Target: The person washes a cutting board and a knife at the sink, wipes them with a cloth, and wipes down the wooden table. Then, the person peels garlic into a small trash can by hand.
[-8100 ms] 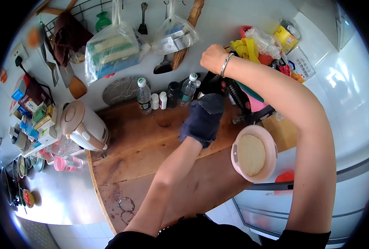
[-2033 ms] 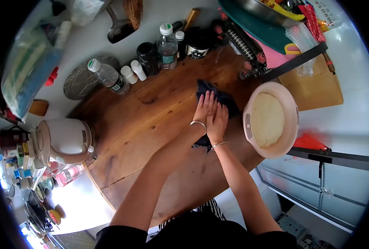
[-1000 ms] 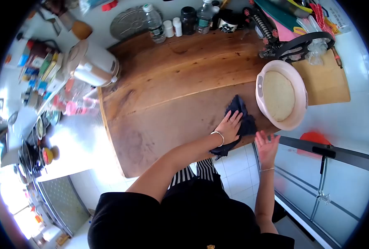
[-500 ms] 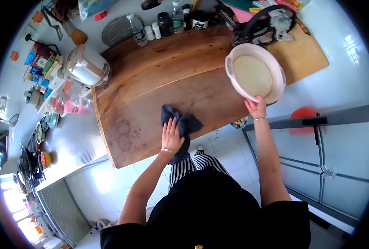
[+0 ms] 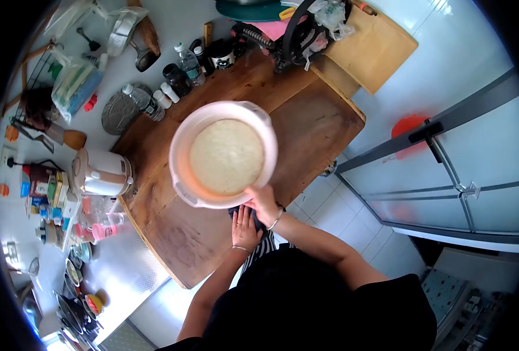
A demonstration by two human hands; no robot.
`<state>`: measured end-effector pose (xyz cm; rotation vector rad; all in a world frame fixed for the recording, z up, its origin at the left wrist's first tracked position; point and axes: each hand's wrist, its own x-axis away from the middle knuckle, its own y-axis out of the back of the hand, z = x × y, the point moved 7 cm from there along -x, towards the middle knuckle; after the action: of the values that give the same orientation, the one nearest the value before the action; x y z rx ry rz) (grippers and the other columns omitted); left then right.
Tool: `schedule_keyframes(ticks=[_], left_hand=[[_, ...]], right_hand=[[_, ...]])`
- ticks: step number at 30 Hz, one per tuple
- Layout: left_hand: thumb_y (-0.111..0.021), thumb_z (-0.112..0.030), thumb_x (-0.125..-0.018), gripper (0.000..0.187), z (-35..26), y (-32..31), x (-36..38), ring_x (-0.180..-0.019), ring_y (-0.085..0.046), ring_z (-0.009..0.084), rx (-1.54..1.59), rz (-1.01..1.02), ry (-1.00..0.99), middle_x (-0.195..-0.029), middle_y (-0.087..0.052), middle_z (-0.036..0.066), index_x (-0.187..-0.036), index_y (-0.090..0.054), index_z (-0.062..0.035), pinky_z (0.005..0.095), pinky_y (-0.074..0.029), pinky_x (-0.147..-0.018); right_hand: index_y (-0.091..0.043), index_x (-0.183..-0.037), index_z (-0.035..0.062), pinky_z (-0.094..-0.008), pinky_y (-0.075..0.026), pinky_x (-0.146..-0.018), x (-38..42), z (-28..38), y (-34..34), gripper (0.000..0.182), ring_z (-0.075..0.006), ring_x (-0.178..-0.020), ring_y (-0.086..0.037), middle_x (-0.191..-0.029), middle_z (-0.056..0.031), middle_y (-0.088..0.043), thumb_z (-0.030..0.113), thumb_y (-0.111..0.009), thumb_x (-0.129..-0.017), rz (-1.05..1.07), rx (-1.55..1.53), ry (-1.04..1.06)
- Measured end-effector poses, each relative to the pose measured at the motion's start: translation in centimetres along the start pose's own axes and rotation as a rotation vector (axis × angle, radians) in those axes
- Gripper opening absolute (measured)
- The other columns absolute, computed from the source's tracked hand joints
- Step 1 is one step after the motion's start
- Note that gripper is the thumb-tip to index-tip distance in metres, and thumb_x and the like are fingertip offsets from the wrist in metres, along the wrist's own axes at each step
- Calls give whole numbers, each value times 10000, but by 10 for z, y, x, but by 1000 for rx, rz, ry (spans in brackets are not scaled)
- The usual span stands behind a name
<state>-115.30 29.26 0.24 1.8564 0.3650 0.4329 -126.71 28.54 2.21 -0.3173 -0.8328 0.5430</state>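
A pale pink plastic basin (image 5: 180, 136) is in front of me over the wooden table, a pale, dough-like mass (image 5: 227, 157) spread across its bottom. My right hand (image 5: 264, 206) grips the basin's near rim, thumb over the edge and the other fingers partly hidden beneath. Just below it, my left hand (image 5: 246, 231) lies with straight fingers on a dark cloth (image 5: 260, 223) at the table's front edge. The basin and my right arm cover part of that cloth.
The wooden table (image 5: 312, 126) carries bottles (image 5: 188, 63) and jars along the wall. A cutting board (image 5: 372, 50) leans at the back right beside a black-handled basket. At left stands a white electric appliance (image 5: 101, 171). Glass-panelled doors (image 5: 429, 181) are on the right.
My right hand has brought the basin from the table's right end leftward to the middle, closer to me. My left hand remains on the cloth. The view has turned.
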Motion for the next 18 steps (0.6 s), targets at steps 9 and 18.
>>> schedule_keyframes(ticks=[9,18], left_hand=[[-373,-320,-894,565,-22,-22,-74,-1377,-144,299,-456,170,-42,-1477,-198,151,-1394,-282,-72,471,-100,-1113],[-383,-372,-901,598,-25,-12,-310,-1379,-112,347,-319,-286,294,-1487,-157,180,-1406,-277,-70,533,-104,-1088]], right_hand=[[-473,-1223,59,-422,-470,-833,12,27,-13,459,-349,-968,-579,-1103,-143,-590,223,-612,-817,211,972,776],[-409,-1298,37,-479,-265,-1037,-107,151,47,479,-430,-1226,-346,-1353,-195,-389,237,-452,-865,62,1384,1050]])
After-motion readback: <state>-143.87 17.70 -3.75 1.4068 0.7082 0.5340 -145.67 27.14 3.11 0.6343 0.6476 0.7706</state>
